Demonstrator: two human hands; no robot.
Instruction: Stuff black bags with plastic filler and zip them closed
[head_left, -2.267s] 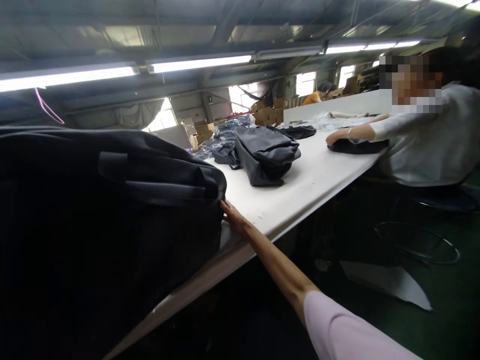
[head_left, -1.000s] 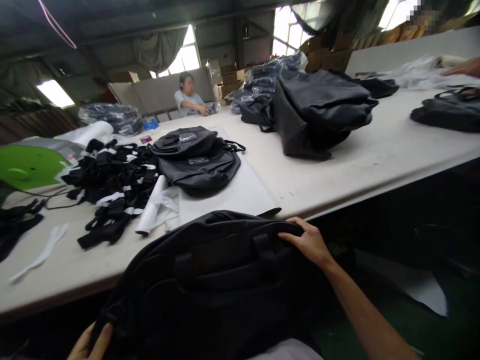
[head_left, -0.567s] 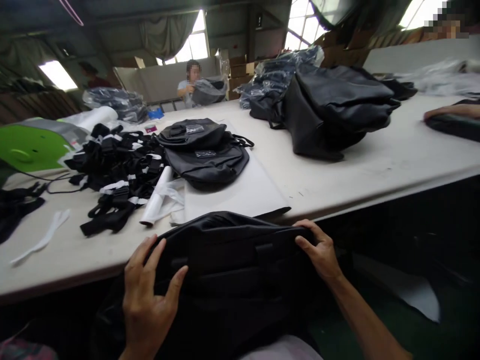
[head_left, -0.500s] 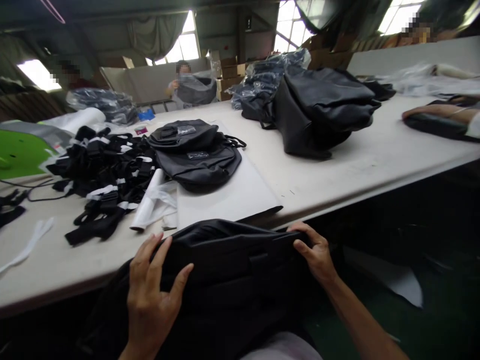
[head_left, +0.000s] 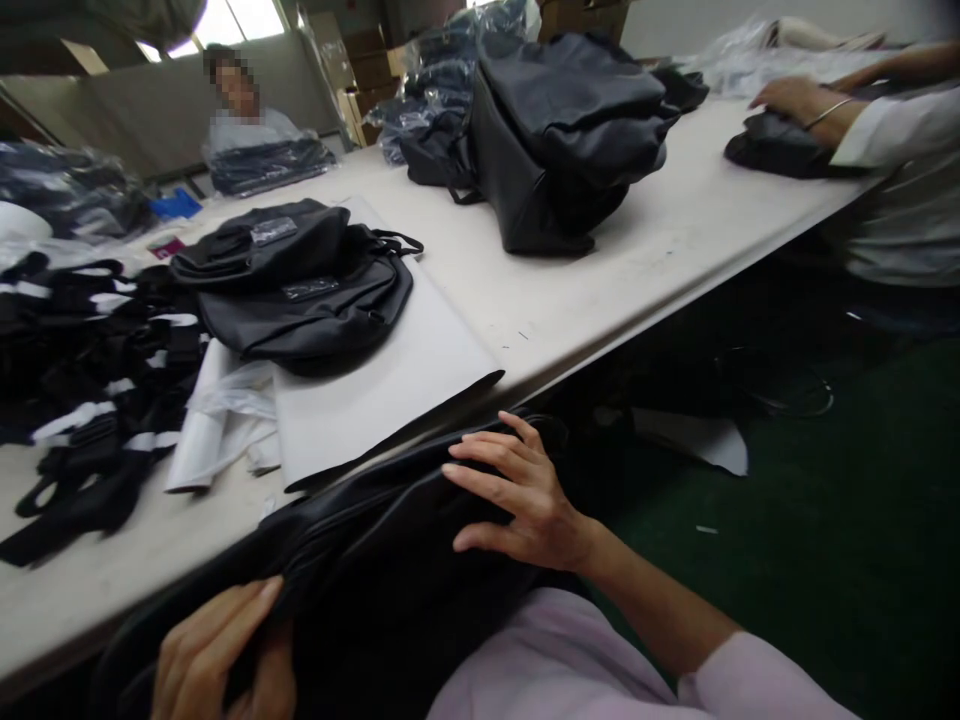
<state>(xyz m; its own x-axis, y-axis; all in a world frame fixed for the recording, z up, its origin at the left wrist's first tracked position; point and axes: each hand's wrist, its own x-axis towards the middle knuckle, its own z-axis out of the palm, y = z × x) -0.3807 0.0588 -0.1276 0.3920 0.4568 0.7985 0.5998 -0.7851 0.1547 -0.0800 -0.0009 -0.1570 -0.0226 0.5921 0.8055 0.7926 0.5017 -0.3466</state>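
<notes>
A large black bag (head_left: 375,570) lies against my body at the table's front edge. At the lower left, my left hand (head_left: 225,650) has its fingers closed on the bag's edge. My right hand (head_left: 517,495) is spread over the bag's right part, its fingers apart and not gripping. Beyond the bag, two black backpacks (head_left: 300,285) lie stacked on a white sheet (head_left: 442,350) with a dark edge.
Black straps (head_left: 97,400) and a white roll (head_left: 199,430) lie on the table (head_left: 637,250) at the left. More black bags (head_left: 570,130) are piled at the back. A person (head_left: 900,140) handles a bag at the right; another person (head_left: 240,110) stands behind the table.
The view has swung right and down. My left hand has closed on the bag's edge lower down, while my right hand has let go and spread its fingers. The bag has tilted and shifted.
</notes>
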